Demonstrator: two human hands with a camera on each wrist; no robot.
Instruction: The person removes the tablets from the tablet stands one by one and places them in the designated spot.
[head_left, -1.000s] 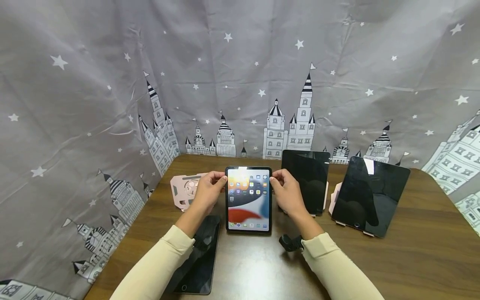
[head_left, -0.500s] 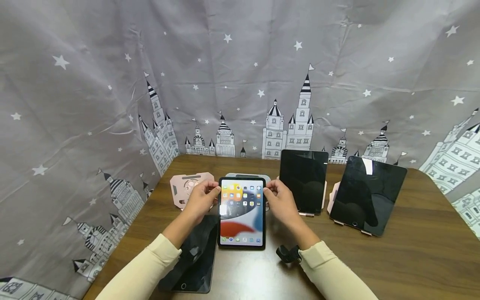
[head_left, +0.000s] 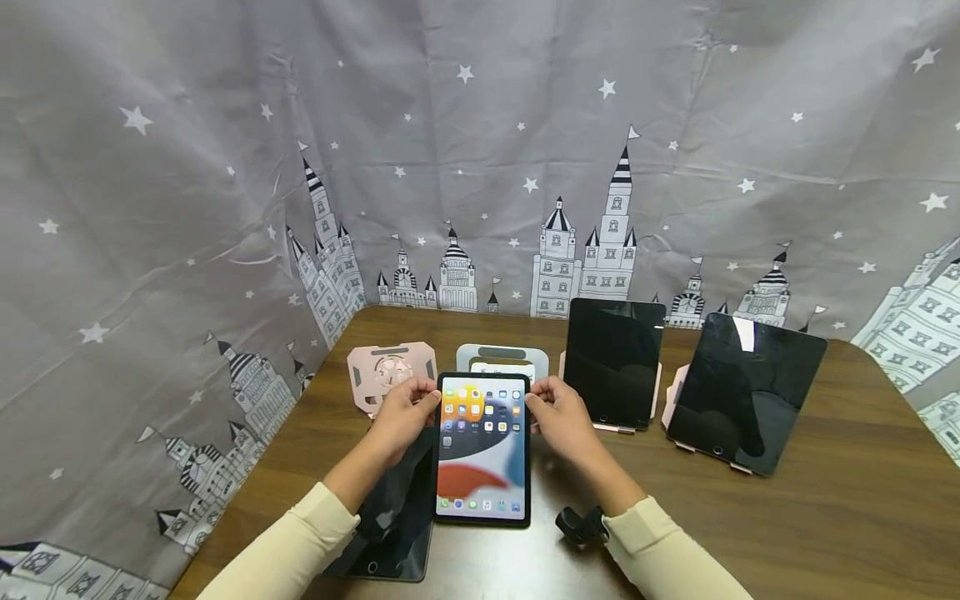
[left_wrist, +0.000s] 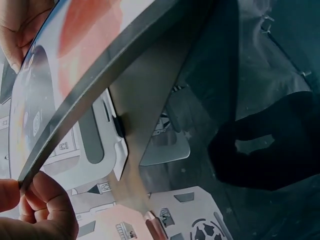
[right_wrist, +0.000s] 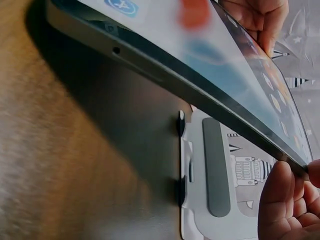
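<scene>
A tablet with its screen lit, showing rows of app icons, is held upright between both hands. My left hand pinches its left edge near the top corner; my right hand pinches the opposite edge at a like height. In the right wrist view, the tablet's lower edge is tilted over the wooden table. Just behind the tablet stands a light grey tablet stand, its lower part hidden in the head view. The left wrist view shows the left thumb and fingers gripping the tablet's corner.
A pink stand is at the back left. Two dark tablets lean on stands at the right, one nearer and one farther right. Another dark tablet lies flat under the left forearm. A grey castle-print curtain hangs behind the table.
Both hands have drawn the lit tablet down and toward the person, slightly left. The grey stand behind it has come into view.
</scene>
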